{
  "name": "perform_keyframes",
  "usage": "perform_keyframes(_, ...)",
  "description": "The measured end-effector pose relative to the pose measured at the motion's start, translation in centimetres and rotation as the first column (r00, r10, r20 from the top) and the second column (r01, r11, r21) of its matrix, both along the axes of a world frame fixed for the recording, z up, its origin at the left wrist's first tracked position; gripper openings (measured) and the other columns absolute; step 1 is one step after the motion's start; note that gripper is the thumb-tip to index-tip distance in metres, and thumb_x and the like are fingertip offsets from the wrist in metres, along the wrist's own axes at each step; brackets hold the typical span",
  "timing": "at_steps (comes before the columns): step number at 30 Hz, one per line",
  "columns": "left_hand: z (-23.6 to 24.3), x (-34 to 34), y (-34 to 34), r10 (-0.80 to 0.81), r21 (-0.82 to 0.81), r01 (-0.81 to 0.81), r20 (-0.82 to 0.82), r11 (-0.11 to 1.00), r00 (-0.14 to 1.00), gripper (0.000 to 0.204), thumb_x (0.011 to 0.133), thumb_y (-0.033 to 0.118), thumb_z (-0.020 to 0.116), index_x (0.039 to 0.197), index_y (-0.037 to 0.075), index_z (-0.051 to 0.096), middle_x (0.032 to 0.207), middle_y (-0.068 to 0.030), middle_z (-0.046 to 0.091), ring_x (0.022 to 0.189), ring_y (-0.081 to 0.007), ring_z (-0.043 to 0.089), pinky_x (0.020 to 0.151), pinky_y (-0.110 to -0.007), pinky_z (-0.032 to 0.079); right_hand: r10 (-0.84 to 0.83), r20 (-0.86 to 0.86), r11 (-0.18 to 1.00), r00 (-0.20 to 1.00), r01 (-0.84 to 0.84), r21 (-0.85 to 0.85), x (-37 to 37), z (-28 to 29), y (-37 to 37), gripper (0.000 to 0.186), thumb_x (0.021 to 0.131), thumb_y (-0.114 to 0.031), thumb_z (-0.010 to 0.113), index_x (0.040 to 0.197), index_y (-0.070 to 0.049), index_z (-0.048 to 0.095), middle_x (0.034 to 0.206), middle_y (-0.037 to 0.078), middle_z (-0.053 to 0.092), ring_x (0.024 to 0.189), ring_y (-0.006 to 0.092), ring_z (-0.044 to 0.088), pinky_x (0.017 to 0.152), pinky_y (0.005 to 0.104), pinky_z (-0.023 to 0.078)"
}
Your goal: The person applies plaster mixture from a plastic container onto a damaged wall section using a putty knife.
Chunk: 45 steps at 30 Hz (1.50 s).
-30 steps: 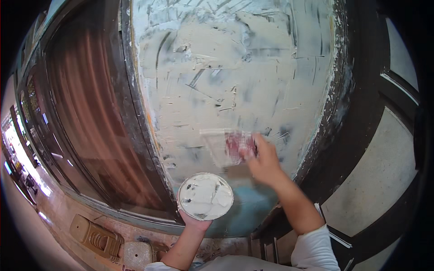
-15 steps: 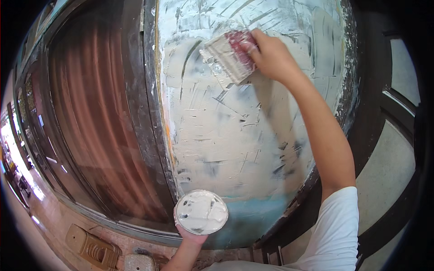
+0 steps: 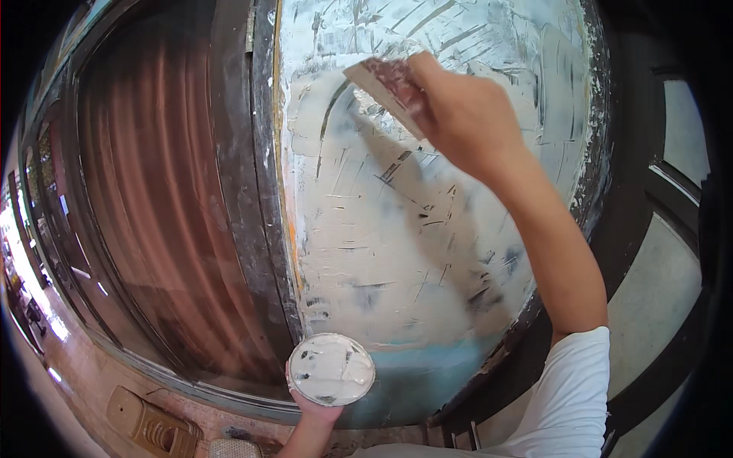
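Observation:
My right hand (image 3: 473, 114) grips a wide putty knife (image 3: 389, 95) with a smeared reddish handle part and a pale, putty-covered blade. It is held against or just off the upper part of a wall panel (image 3: 366, 252), and a wet ridge of putty shows below its blade. Cream putty coats much of the panel, with dark scratches and bluish paint showing through. Low in the view, my left hand (image 3: 319, 410) holds up a round lid-like disc (image 3: 333, 370) from beneath, its top spread with cream putty and a few dark spots. Most of that hand's fingers are hidden under the disc.
A dark door frame (image 3: 252, 191) borders the panel on the left, beside glass with a reddish-brown curtain (image 3: 153, 191) behind. Dark framing with pale panes (image 3: 657, 282) stands at right. On the floor at lower left are a brown plastic stool (image 3: 153, 424) and a pale perforated seat (image 3: 233, 449).
My right hand has turned the putty knife so its blade shows more edge-on, and its shadow on the panel has shifted. The disc sits slightly lower and farther left in view.

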State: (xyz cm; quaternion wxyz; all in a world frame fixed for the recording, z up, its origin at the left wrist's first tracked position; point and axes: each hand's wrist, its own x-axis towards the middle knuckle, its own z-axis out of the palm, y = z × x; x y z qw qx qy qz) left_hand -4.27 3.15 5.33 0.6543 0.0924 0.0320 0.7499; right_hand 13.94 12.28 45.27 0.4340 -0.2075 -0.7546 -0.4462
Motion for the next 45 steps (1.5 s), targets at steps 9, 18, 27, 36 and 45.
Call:
perform_keyframes(9,1.2,0.2,-0.4,-0.111,0.102,0.102,0.086,0.990,0.990,0.062,0.091,0.055,0.043,0.132,0.010,0.054,0.137,-0.0138,0.053,0.126,-0.0385,0.048,0.107,-0.057,0.036,-0.047,0.045,0.997,0.998,0.044,0.065,-0.8,-2.2,2.7,0.018,0.084,-0.014,0.061,0.095,-0.008,0.048,0.063,0.006,0.062,0.056,0.0282,0.061,0.046,0.0403,0.044)
perform_keyframes(18,-0.1,-1.4,-1.1,-0.086,0.015,0.086,0.073,0.996,0.994,0.064,0.090,0.057,0.044,0.133,0.010,0.054,0.137,-0.0141,0.053,0.126,-0.0388,0.049,0.106,-0.058,0.037,-0.147,0.002,0.989,0.989,0.147,-0.017,-0.3,-1.7,1.0,0.018,0.085,-0.016,0.061,0.099,-0.010,0.051,0.066,0.006,0.063,0.059,0.0292,0.062,0.050,0.0414,0.045)
perform_keyframes(27,-0.8,-2.7,-1.2,-0.130,0.010,0.129,0.063,0.992,0.990,0.069,0.089,0.062,0.038,0.136,0.013,0.052,0.141,-0.0136,0.050,0.128,-0.0392,0.046,0.108,-0.058,0.035,-0.088,-0.131,0.965,0.987,0.052,-0.256,4.2,1.9,2.0,0.027,0.096,-0.032,0.056,0.106,-0.008,0.051,0.070,0.018,0.061,0.070,0.0398,0.060,0.062,0.0476,0.044)
perform_keyframes(36,-2.2,-2.5,-0.7,-0.103,0.023,0.102,0.074,0.995,0.992,0.068,0.089,0.061,0.042,0.137,0.012,0.050,0.141,-0.0140,0.050,0.129,-0.0399,0.045,0.108,-0.060,0.035,-0.541,0.108,0.820,0.834,0.551,-0.156,2.5,6.4,3.6,0.036,0.094,-0.044,0.053,0.102,-0.009,0.060,0.085,0.013,0.068,0.084,0.0358,0.065,0.070,0.0470,0.051)
perform_keyframes(45,-2.3,-2.0,-1.6,-0.048,0.015,0.047,0.065,0.999,0.997,0.069,0.089,0.059,0.041,0.137,0.011,0.050,0.141,-0.0143,0.049,0.129,-0.0397,0.045,0.108,-0.060,0.035,-0.469,-0.080,0.881,0.880,0.459,-0.114,10.7,12.4,5.6,0.041,0.097,-0.043,0.051,0.105,-0.003,0.054,0.088,0.022,0.065,0.086,0.0421,0.061,0.075,0.0478,0.047)
